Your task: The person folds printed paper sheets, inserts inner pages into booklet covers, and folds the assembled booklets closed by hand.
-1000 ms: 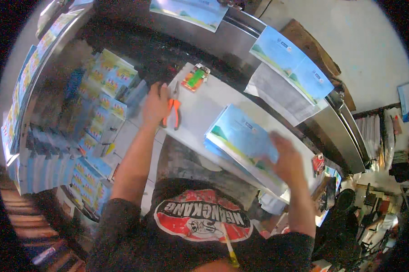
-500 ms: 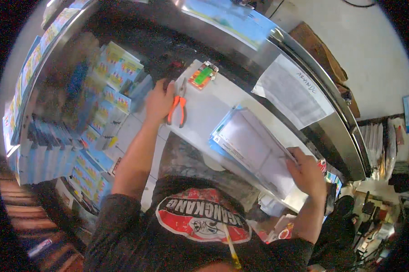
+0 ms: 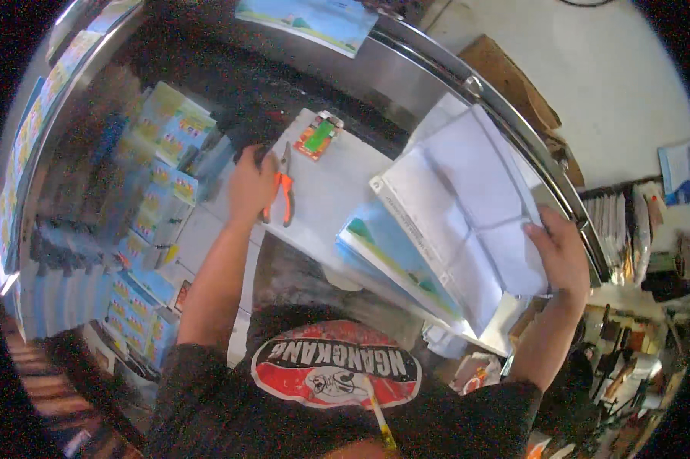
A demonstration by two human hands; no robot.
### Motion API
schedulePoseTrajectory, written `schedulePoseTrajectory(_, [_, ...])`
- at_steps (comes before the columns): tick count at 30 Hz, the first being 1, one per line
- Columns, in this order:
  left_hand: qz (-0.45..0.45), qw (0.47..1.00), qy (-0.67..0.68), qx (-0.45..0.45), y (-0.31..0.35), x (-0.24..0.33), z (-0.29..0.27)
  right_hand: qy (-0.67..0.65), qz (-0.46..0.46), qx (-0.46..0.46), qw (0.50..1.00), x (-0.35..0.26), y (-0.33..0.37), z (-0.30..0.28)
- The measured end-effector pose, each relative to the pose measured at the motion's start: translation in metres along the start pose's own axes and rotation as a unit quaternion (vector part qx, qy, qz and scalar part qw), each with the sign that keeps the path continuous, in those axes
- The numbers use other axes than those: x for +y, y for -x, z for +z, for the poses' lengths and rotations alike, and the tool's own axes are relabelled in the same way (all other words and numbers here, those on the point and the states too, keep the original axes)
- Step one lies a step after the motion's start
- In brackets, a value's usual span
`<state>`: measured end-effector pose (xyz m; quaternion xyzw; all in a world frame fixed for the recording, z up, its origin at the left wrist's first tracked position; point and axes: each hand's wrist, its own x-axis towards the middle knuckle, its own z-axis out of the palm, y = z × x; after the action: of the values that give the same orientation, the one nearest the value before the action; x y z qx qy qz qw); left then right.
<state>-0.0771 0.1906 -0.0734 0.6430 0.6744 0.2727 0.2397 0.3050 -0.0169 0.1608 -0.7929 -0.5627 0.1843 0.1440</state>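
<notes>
Head view: right hand (image 3: 562,254) grasping white sheet (image 3: 440,183); lifted, not yet set down.
Below it, blue stack (image 3: 394,251) on desk (image 3: 326,195), unlifted; left hand (image 3: 251,187) beside pliers (image 3: 288,200), grip unclear.

And it's a black shirt (image 3: 467,417), left sleeve (image 3: 196,375) and right sleeve (image 3: 505,405) both short, both stopping near the elbow, forearms (image 3: 215,283) bare beyond! Across the front, a big oval print (image 3: 280,375): red ground, pale rim, a black band carrying white letters, a black-and-white drawing beside it. A slim white-and-yellow strip (image 3: 381,421) crosses it, too unclear to name. Over the legs, mottled grey cloth (image 3: 295,279)!
</notes>
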Motion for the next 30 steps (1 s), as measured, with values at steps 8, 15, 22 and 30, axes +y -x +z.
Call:
schedulePoseTrajectory(8, [0.125, 0.966, 0.212, 0.083, 0.008, 0.037, -0.024, -0.128, -0.004, 0.001, 0.992, 0.006, 0.003, -0.017])
schedulePoseTrajectory(15, [0.057, 0.717, 0.465, -0.516, 0.139, 0.139, -0.055, -0.086, -0.149, -0.006, 0.985, -0.037, 0.001, -0.032])
schedulePoseTrajectory(22, [-0.060, 0.705, 0.558, -0.433, 0.164, 0.169, -0.047, -0.022, -0.209, -0.052, 0.976, -0.065, 0.003, -0.053])
schedulePoseTrajectory(30, [-0.043, 0.640, 0.591, -0.490, 0.169, 0.167, -0.045, -0.107, -0.208, -0.001, 0.972, -0.046, 0.010, -0.084])
